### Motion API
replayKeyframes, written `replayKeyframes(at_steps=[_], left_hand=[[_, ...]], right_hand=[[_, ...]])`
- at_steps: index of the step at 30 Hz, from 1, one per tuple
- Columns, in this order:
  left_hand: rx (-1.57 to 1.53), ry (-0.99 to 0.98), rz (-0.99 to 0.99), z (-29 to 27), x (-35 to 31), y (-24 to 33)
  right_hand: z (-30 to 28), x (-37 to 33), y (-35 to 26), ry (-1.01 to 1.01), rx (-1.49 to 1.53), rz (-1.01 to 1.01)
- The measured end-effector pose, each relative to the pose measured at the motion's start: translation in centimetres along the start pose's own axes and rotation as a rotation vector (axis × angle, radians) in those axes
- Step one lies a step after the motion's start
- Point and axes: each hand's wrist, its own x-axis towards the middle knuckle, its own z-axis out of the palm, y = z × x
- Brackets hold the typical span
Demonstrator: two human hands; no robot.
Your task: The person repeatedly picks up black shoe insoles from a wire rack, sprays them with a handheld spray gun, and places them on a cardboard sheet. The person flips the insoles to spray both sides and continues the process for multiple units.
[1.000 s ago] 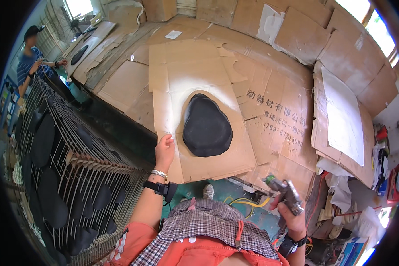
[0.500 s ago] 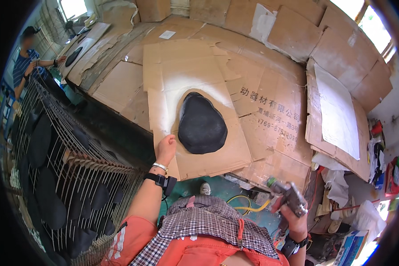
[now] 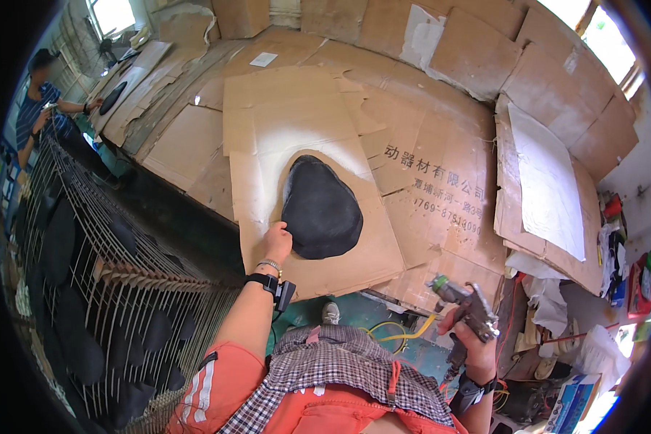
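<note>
A black rounded pad point(image 3: 321, 208) lies on a cardboard sheet point(image 3: 354, 260) with a pale spray halo around it. My left hand point(image 3: 276, 241) rests on the cardboard and its fingers touch the pad's left edge. It wears a bracelet and a black wrist strap. My right hand point(image 3: 476, 349) is low at the right, closed on the grip of a metal spray gun point(image 3: 464, 302) whose nozzle points up and left, away from the pad.
A wire rack point(image 3: 101, 289) at my left holds several black pads. Cardboard sheets point(image 3: 441, 145) cover the bench and back wall. A white sheet point(image 3: 550, 188) lies at the right. Another person point(image 3: 40, 108) stands far left. Yellow hose point(image 3: 398, 334) and clutter sit at the lower right.
My left hand has slid up the cardboard to the pad's left edge. The spray gun stays held low at the right.
</note>
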Motion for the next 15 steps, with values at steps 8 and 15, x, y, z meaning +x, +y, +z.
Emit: replayKeyframes(at_steps=[8,15], left_hand=[[0.108,0.018,-0.016,-0.1,-0.2,2.1],[0.272,0.163,-0.017,1.6,-0.1,3.6]], right_hand=[[-2.5,-0.9,0.6,0.079,-0.037,0.008],[-1.6,0.0,0.7,0.054,-0.021,0.004]])
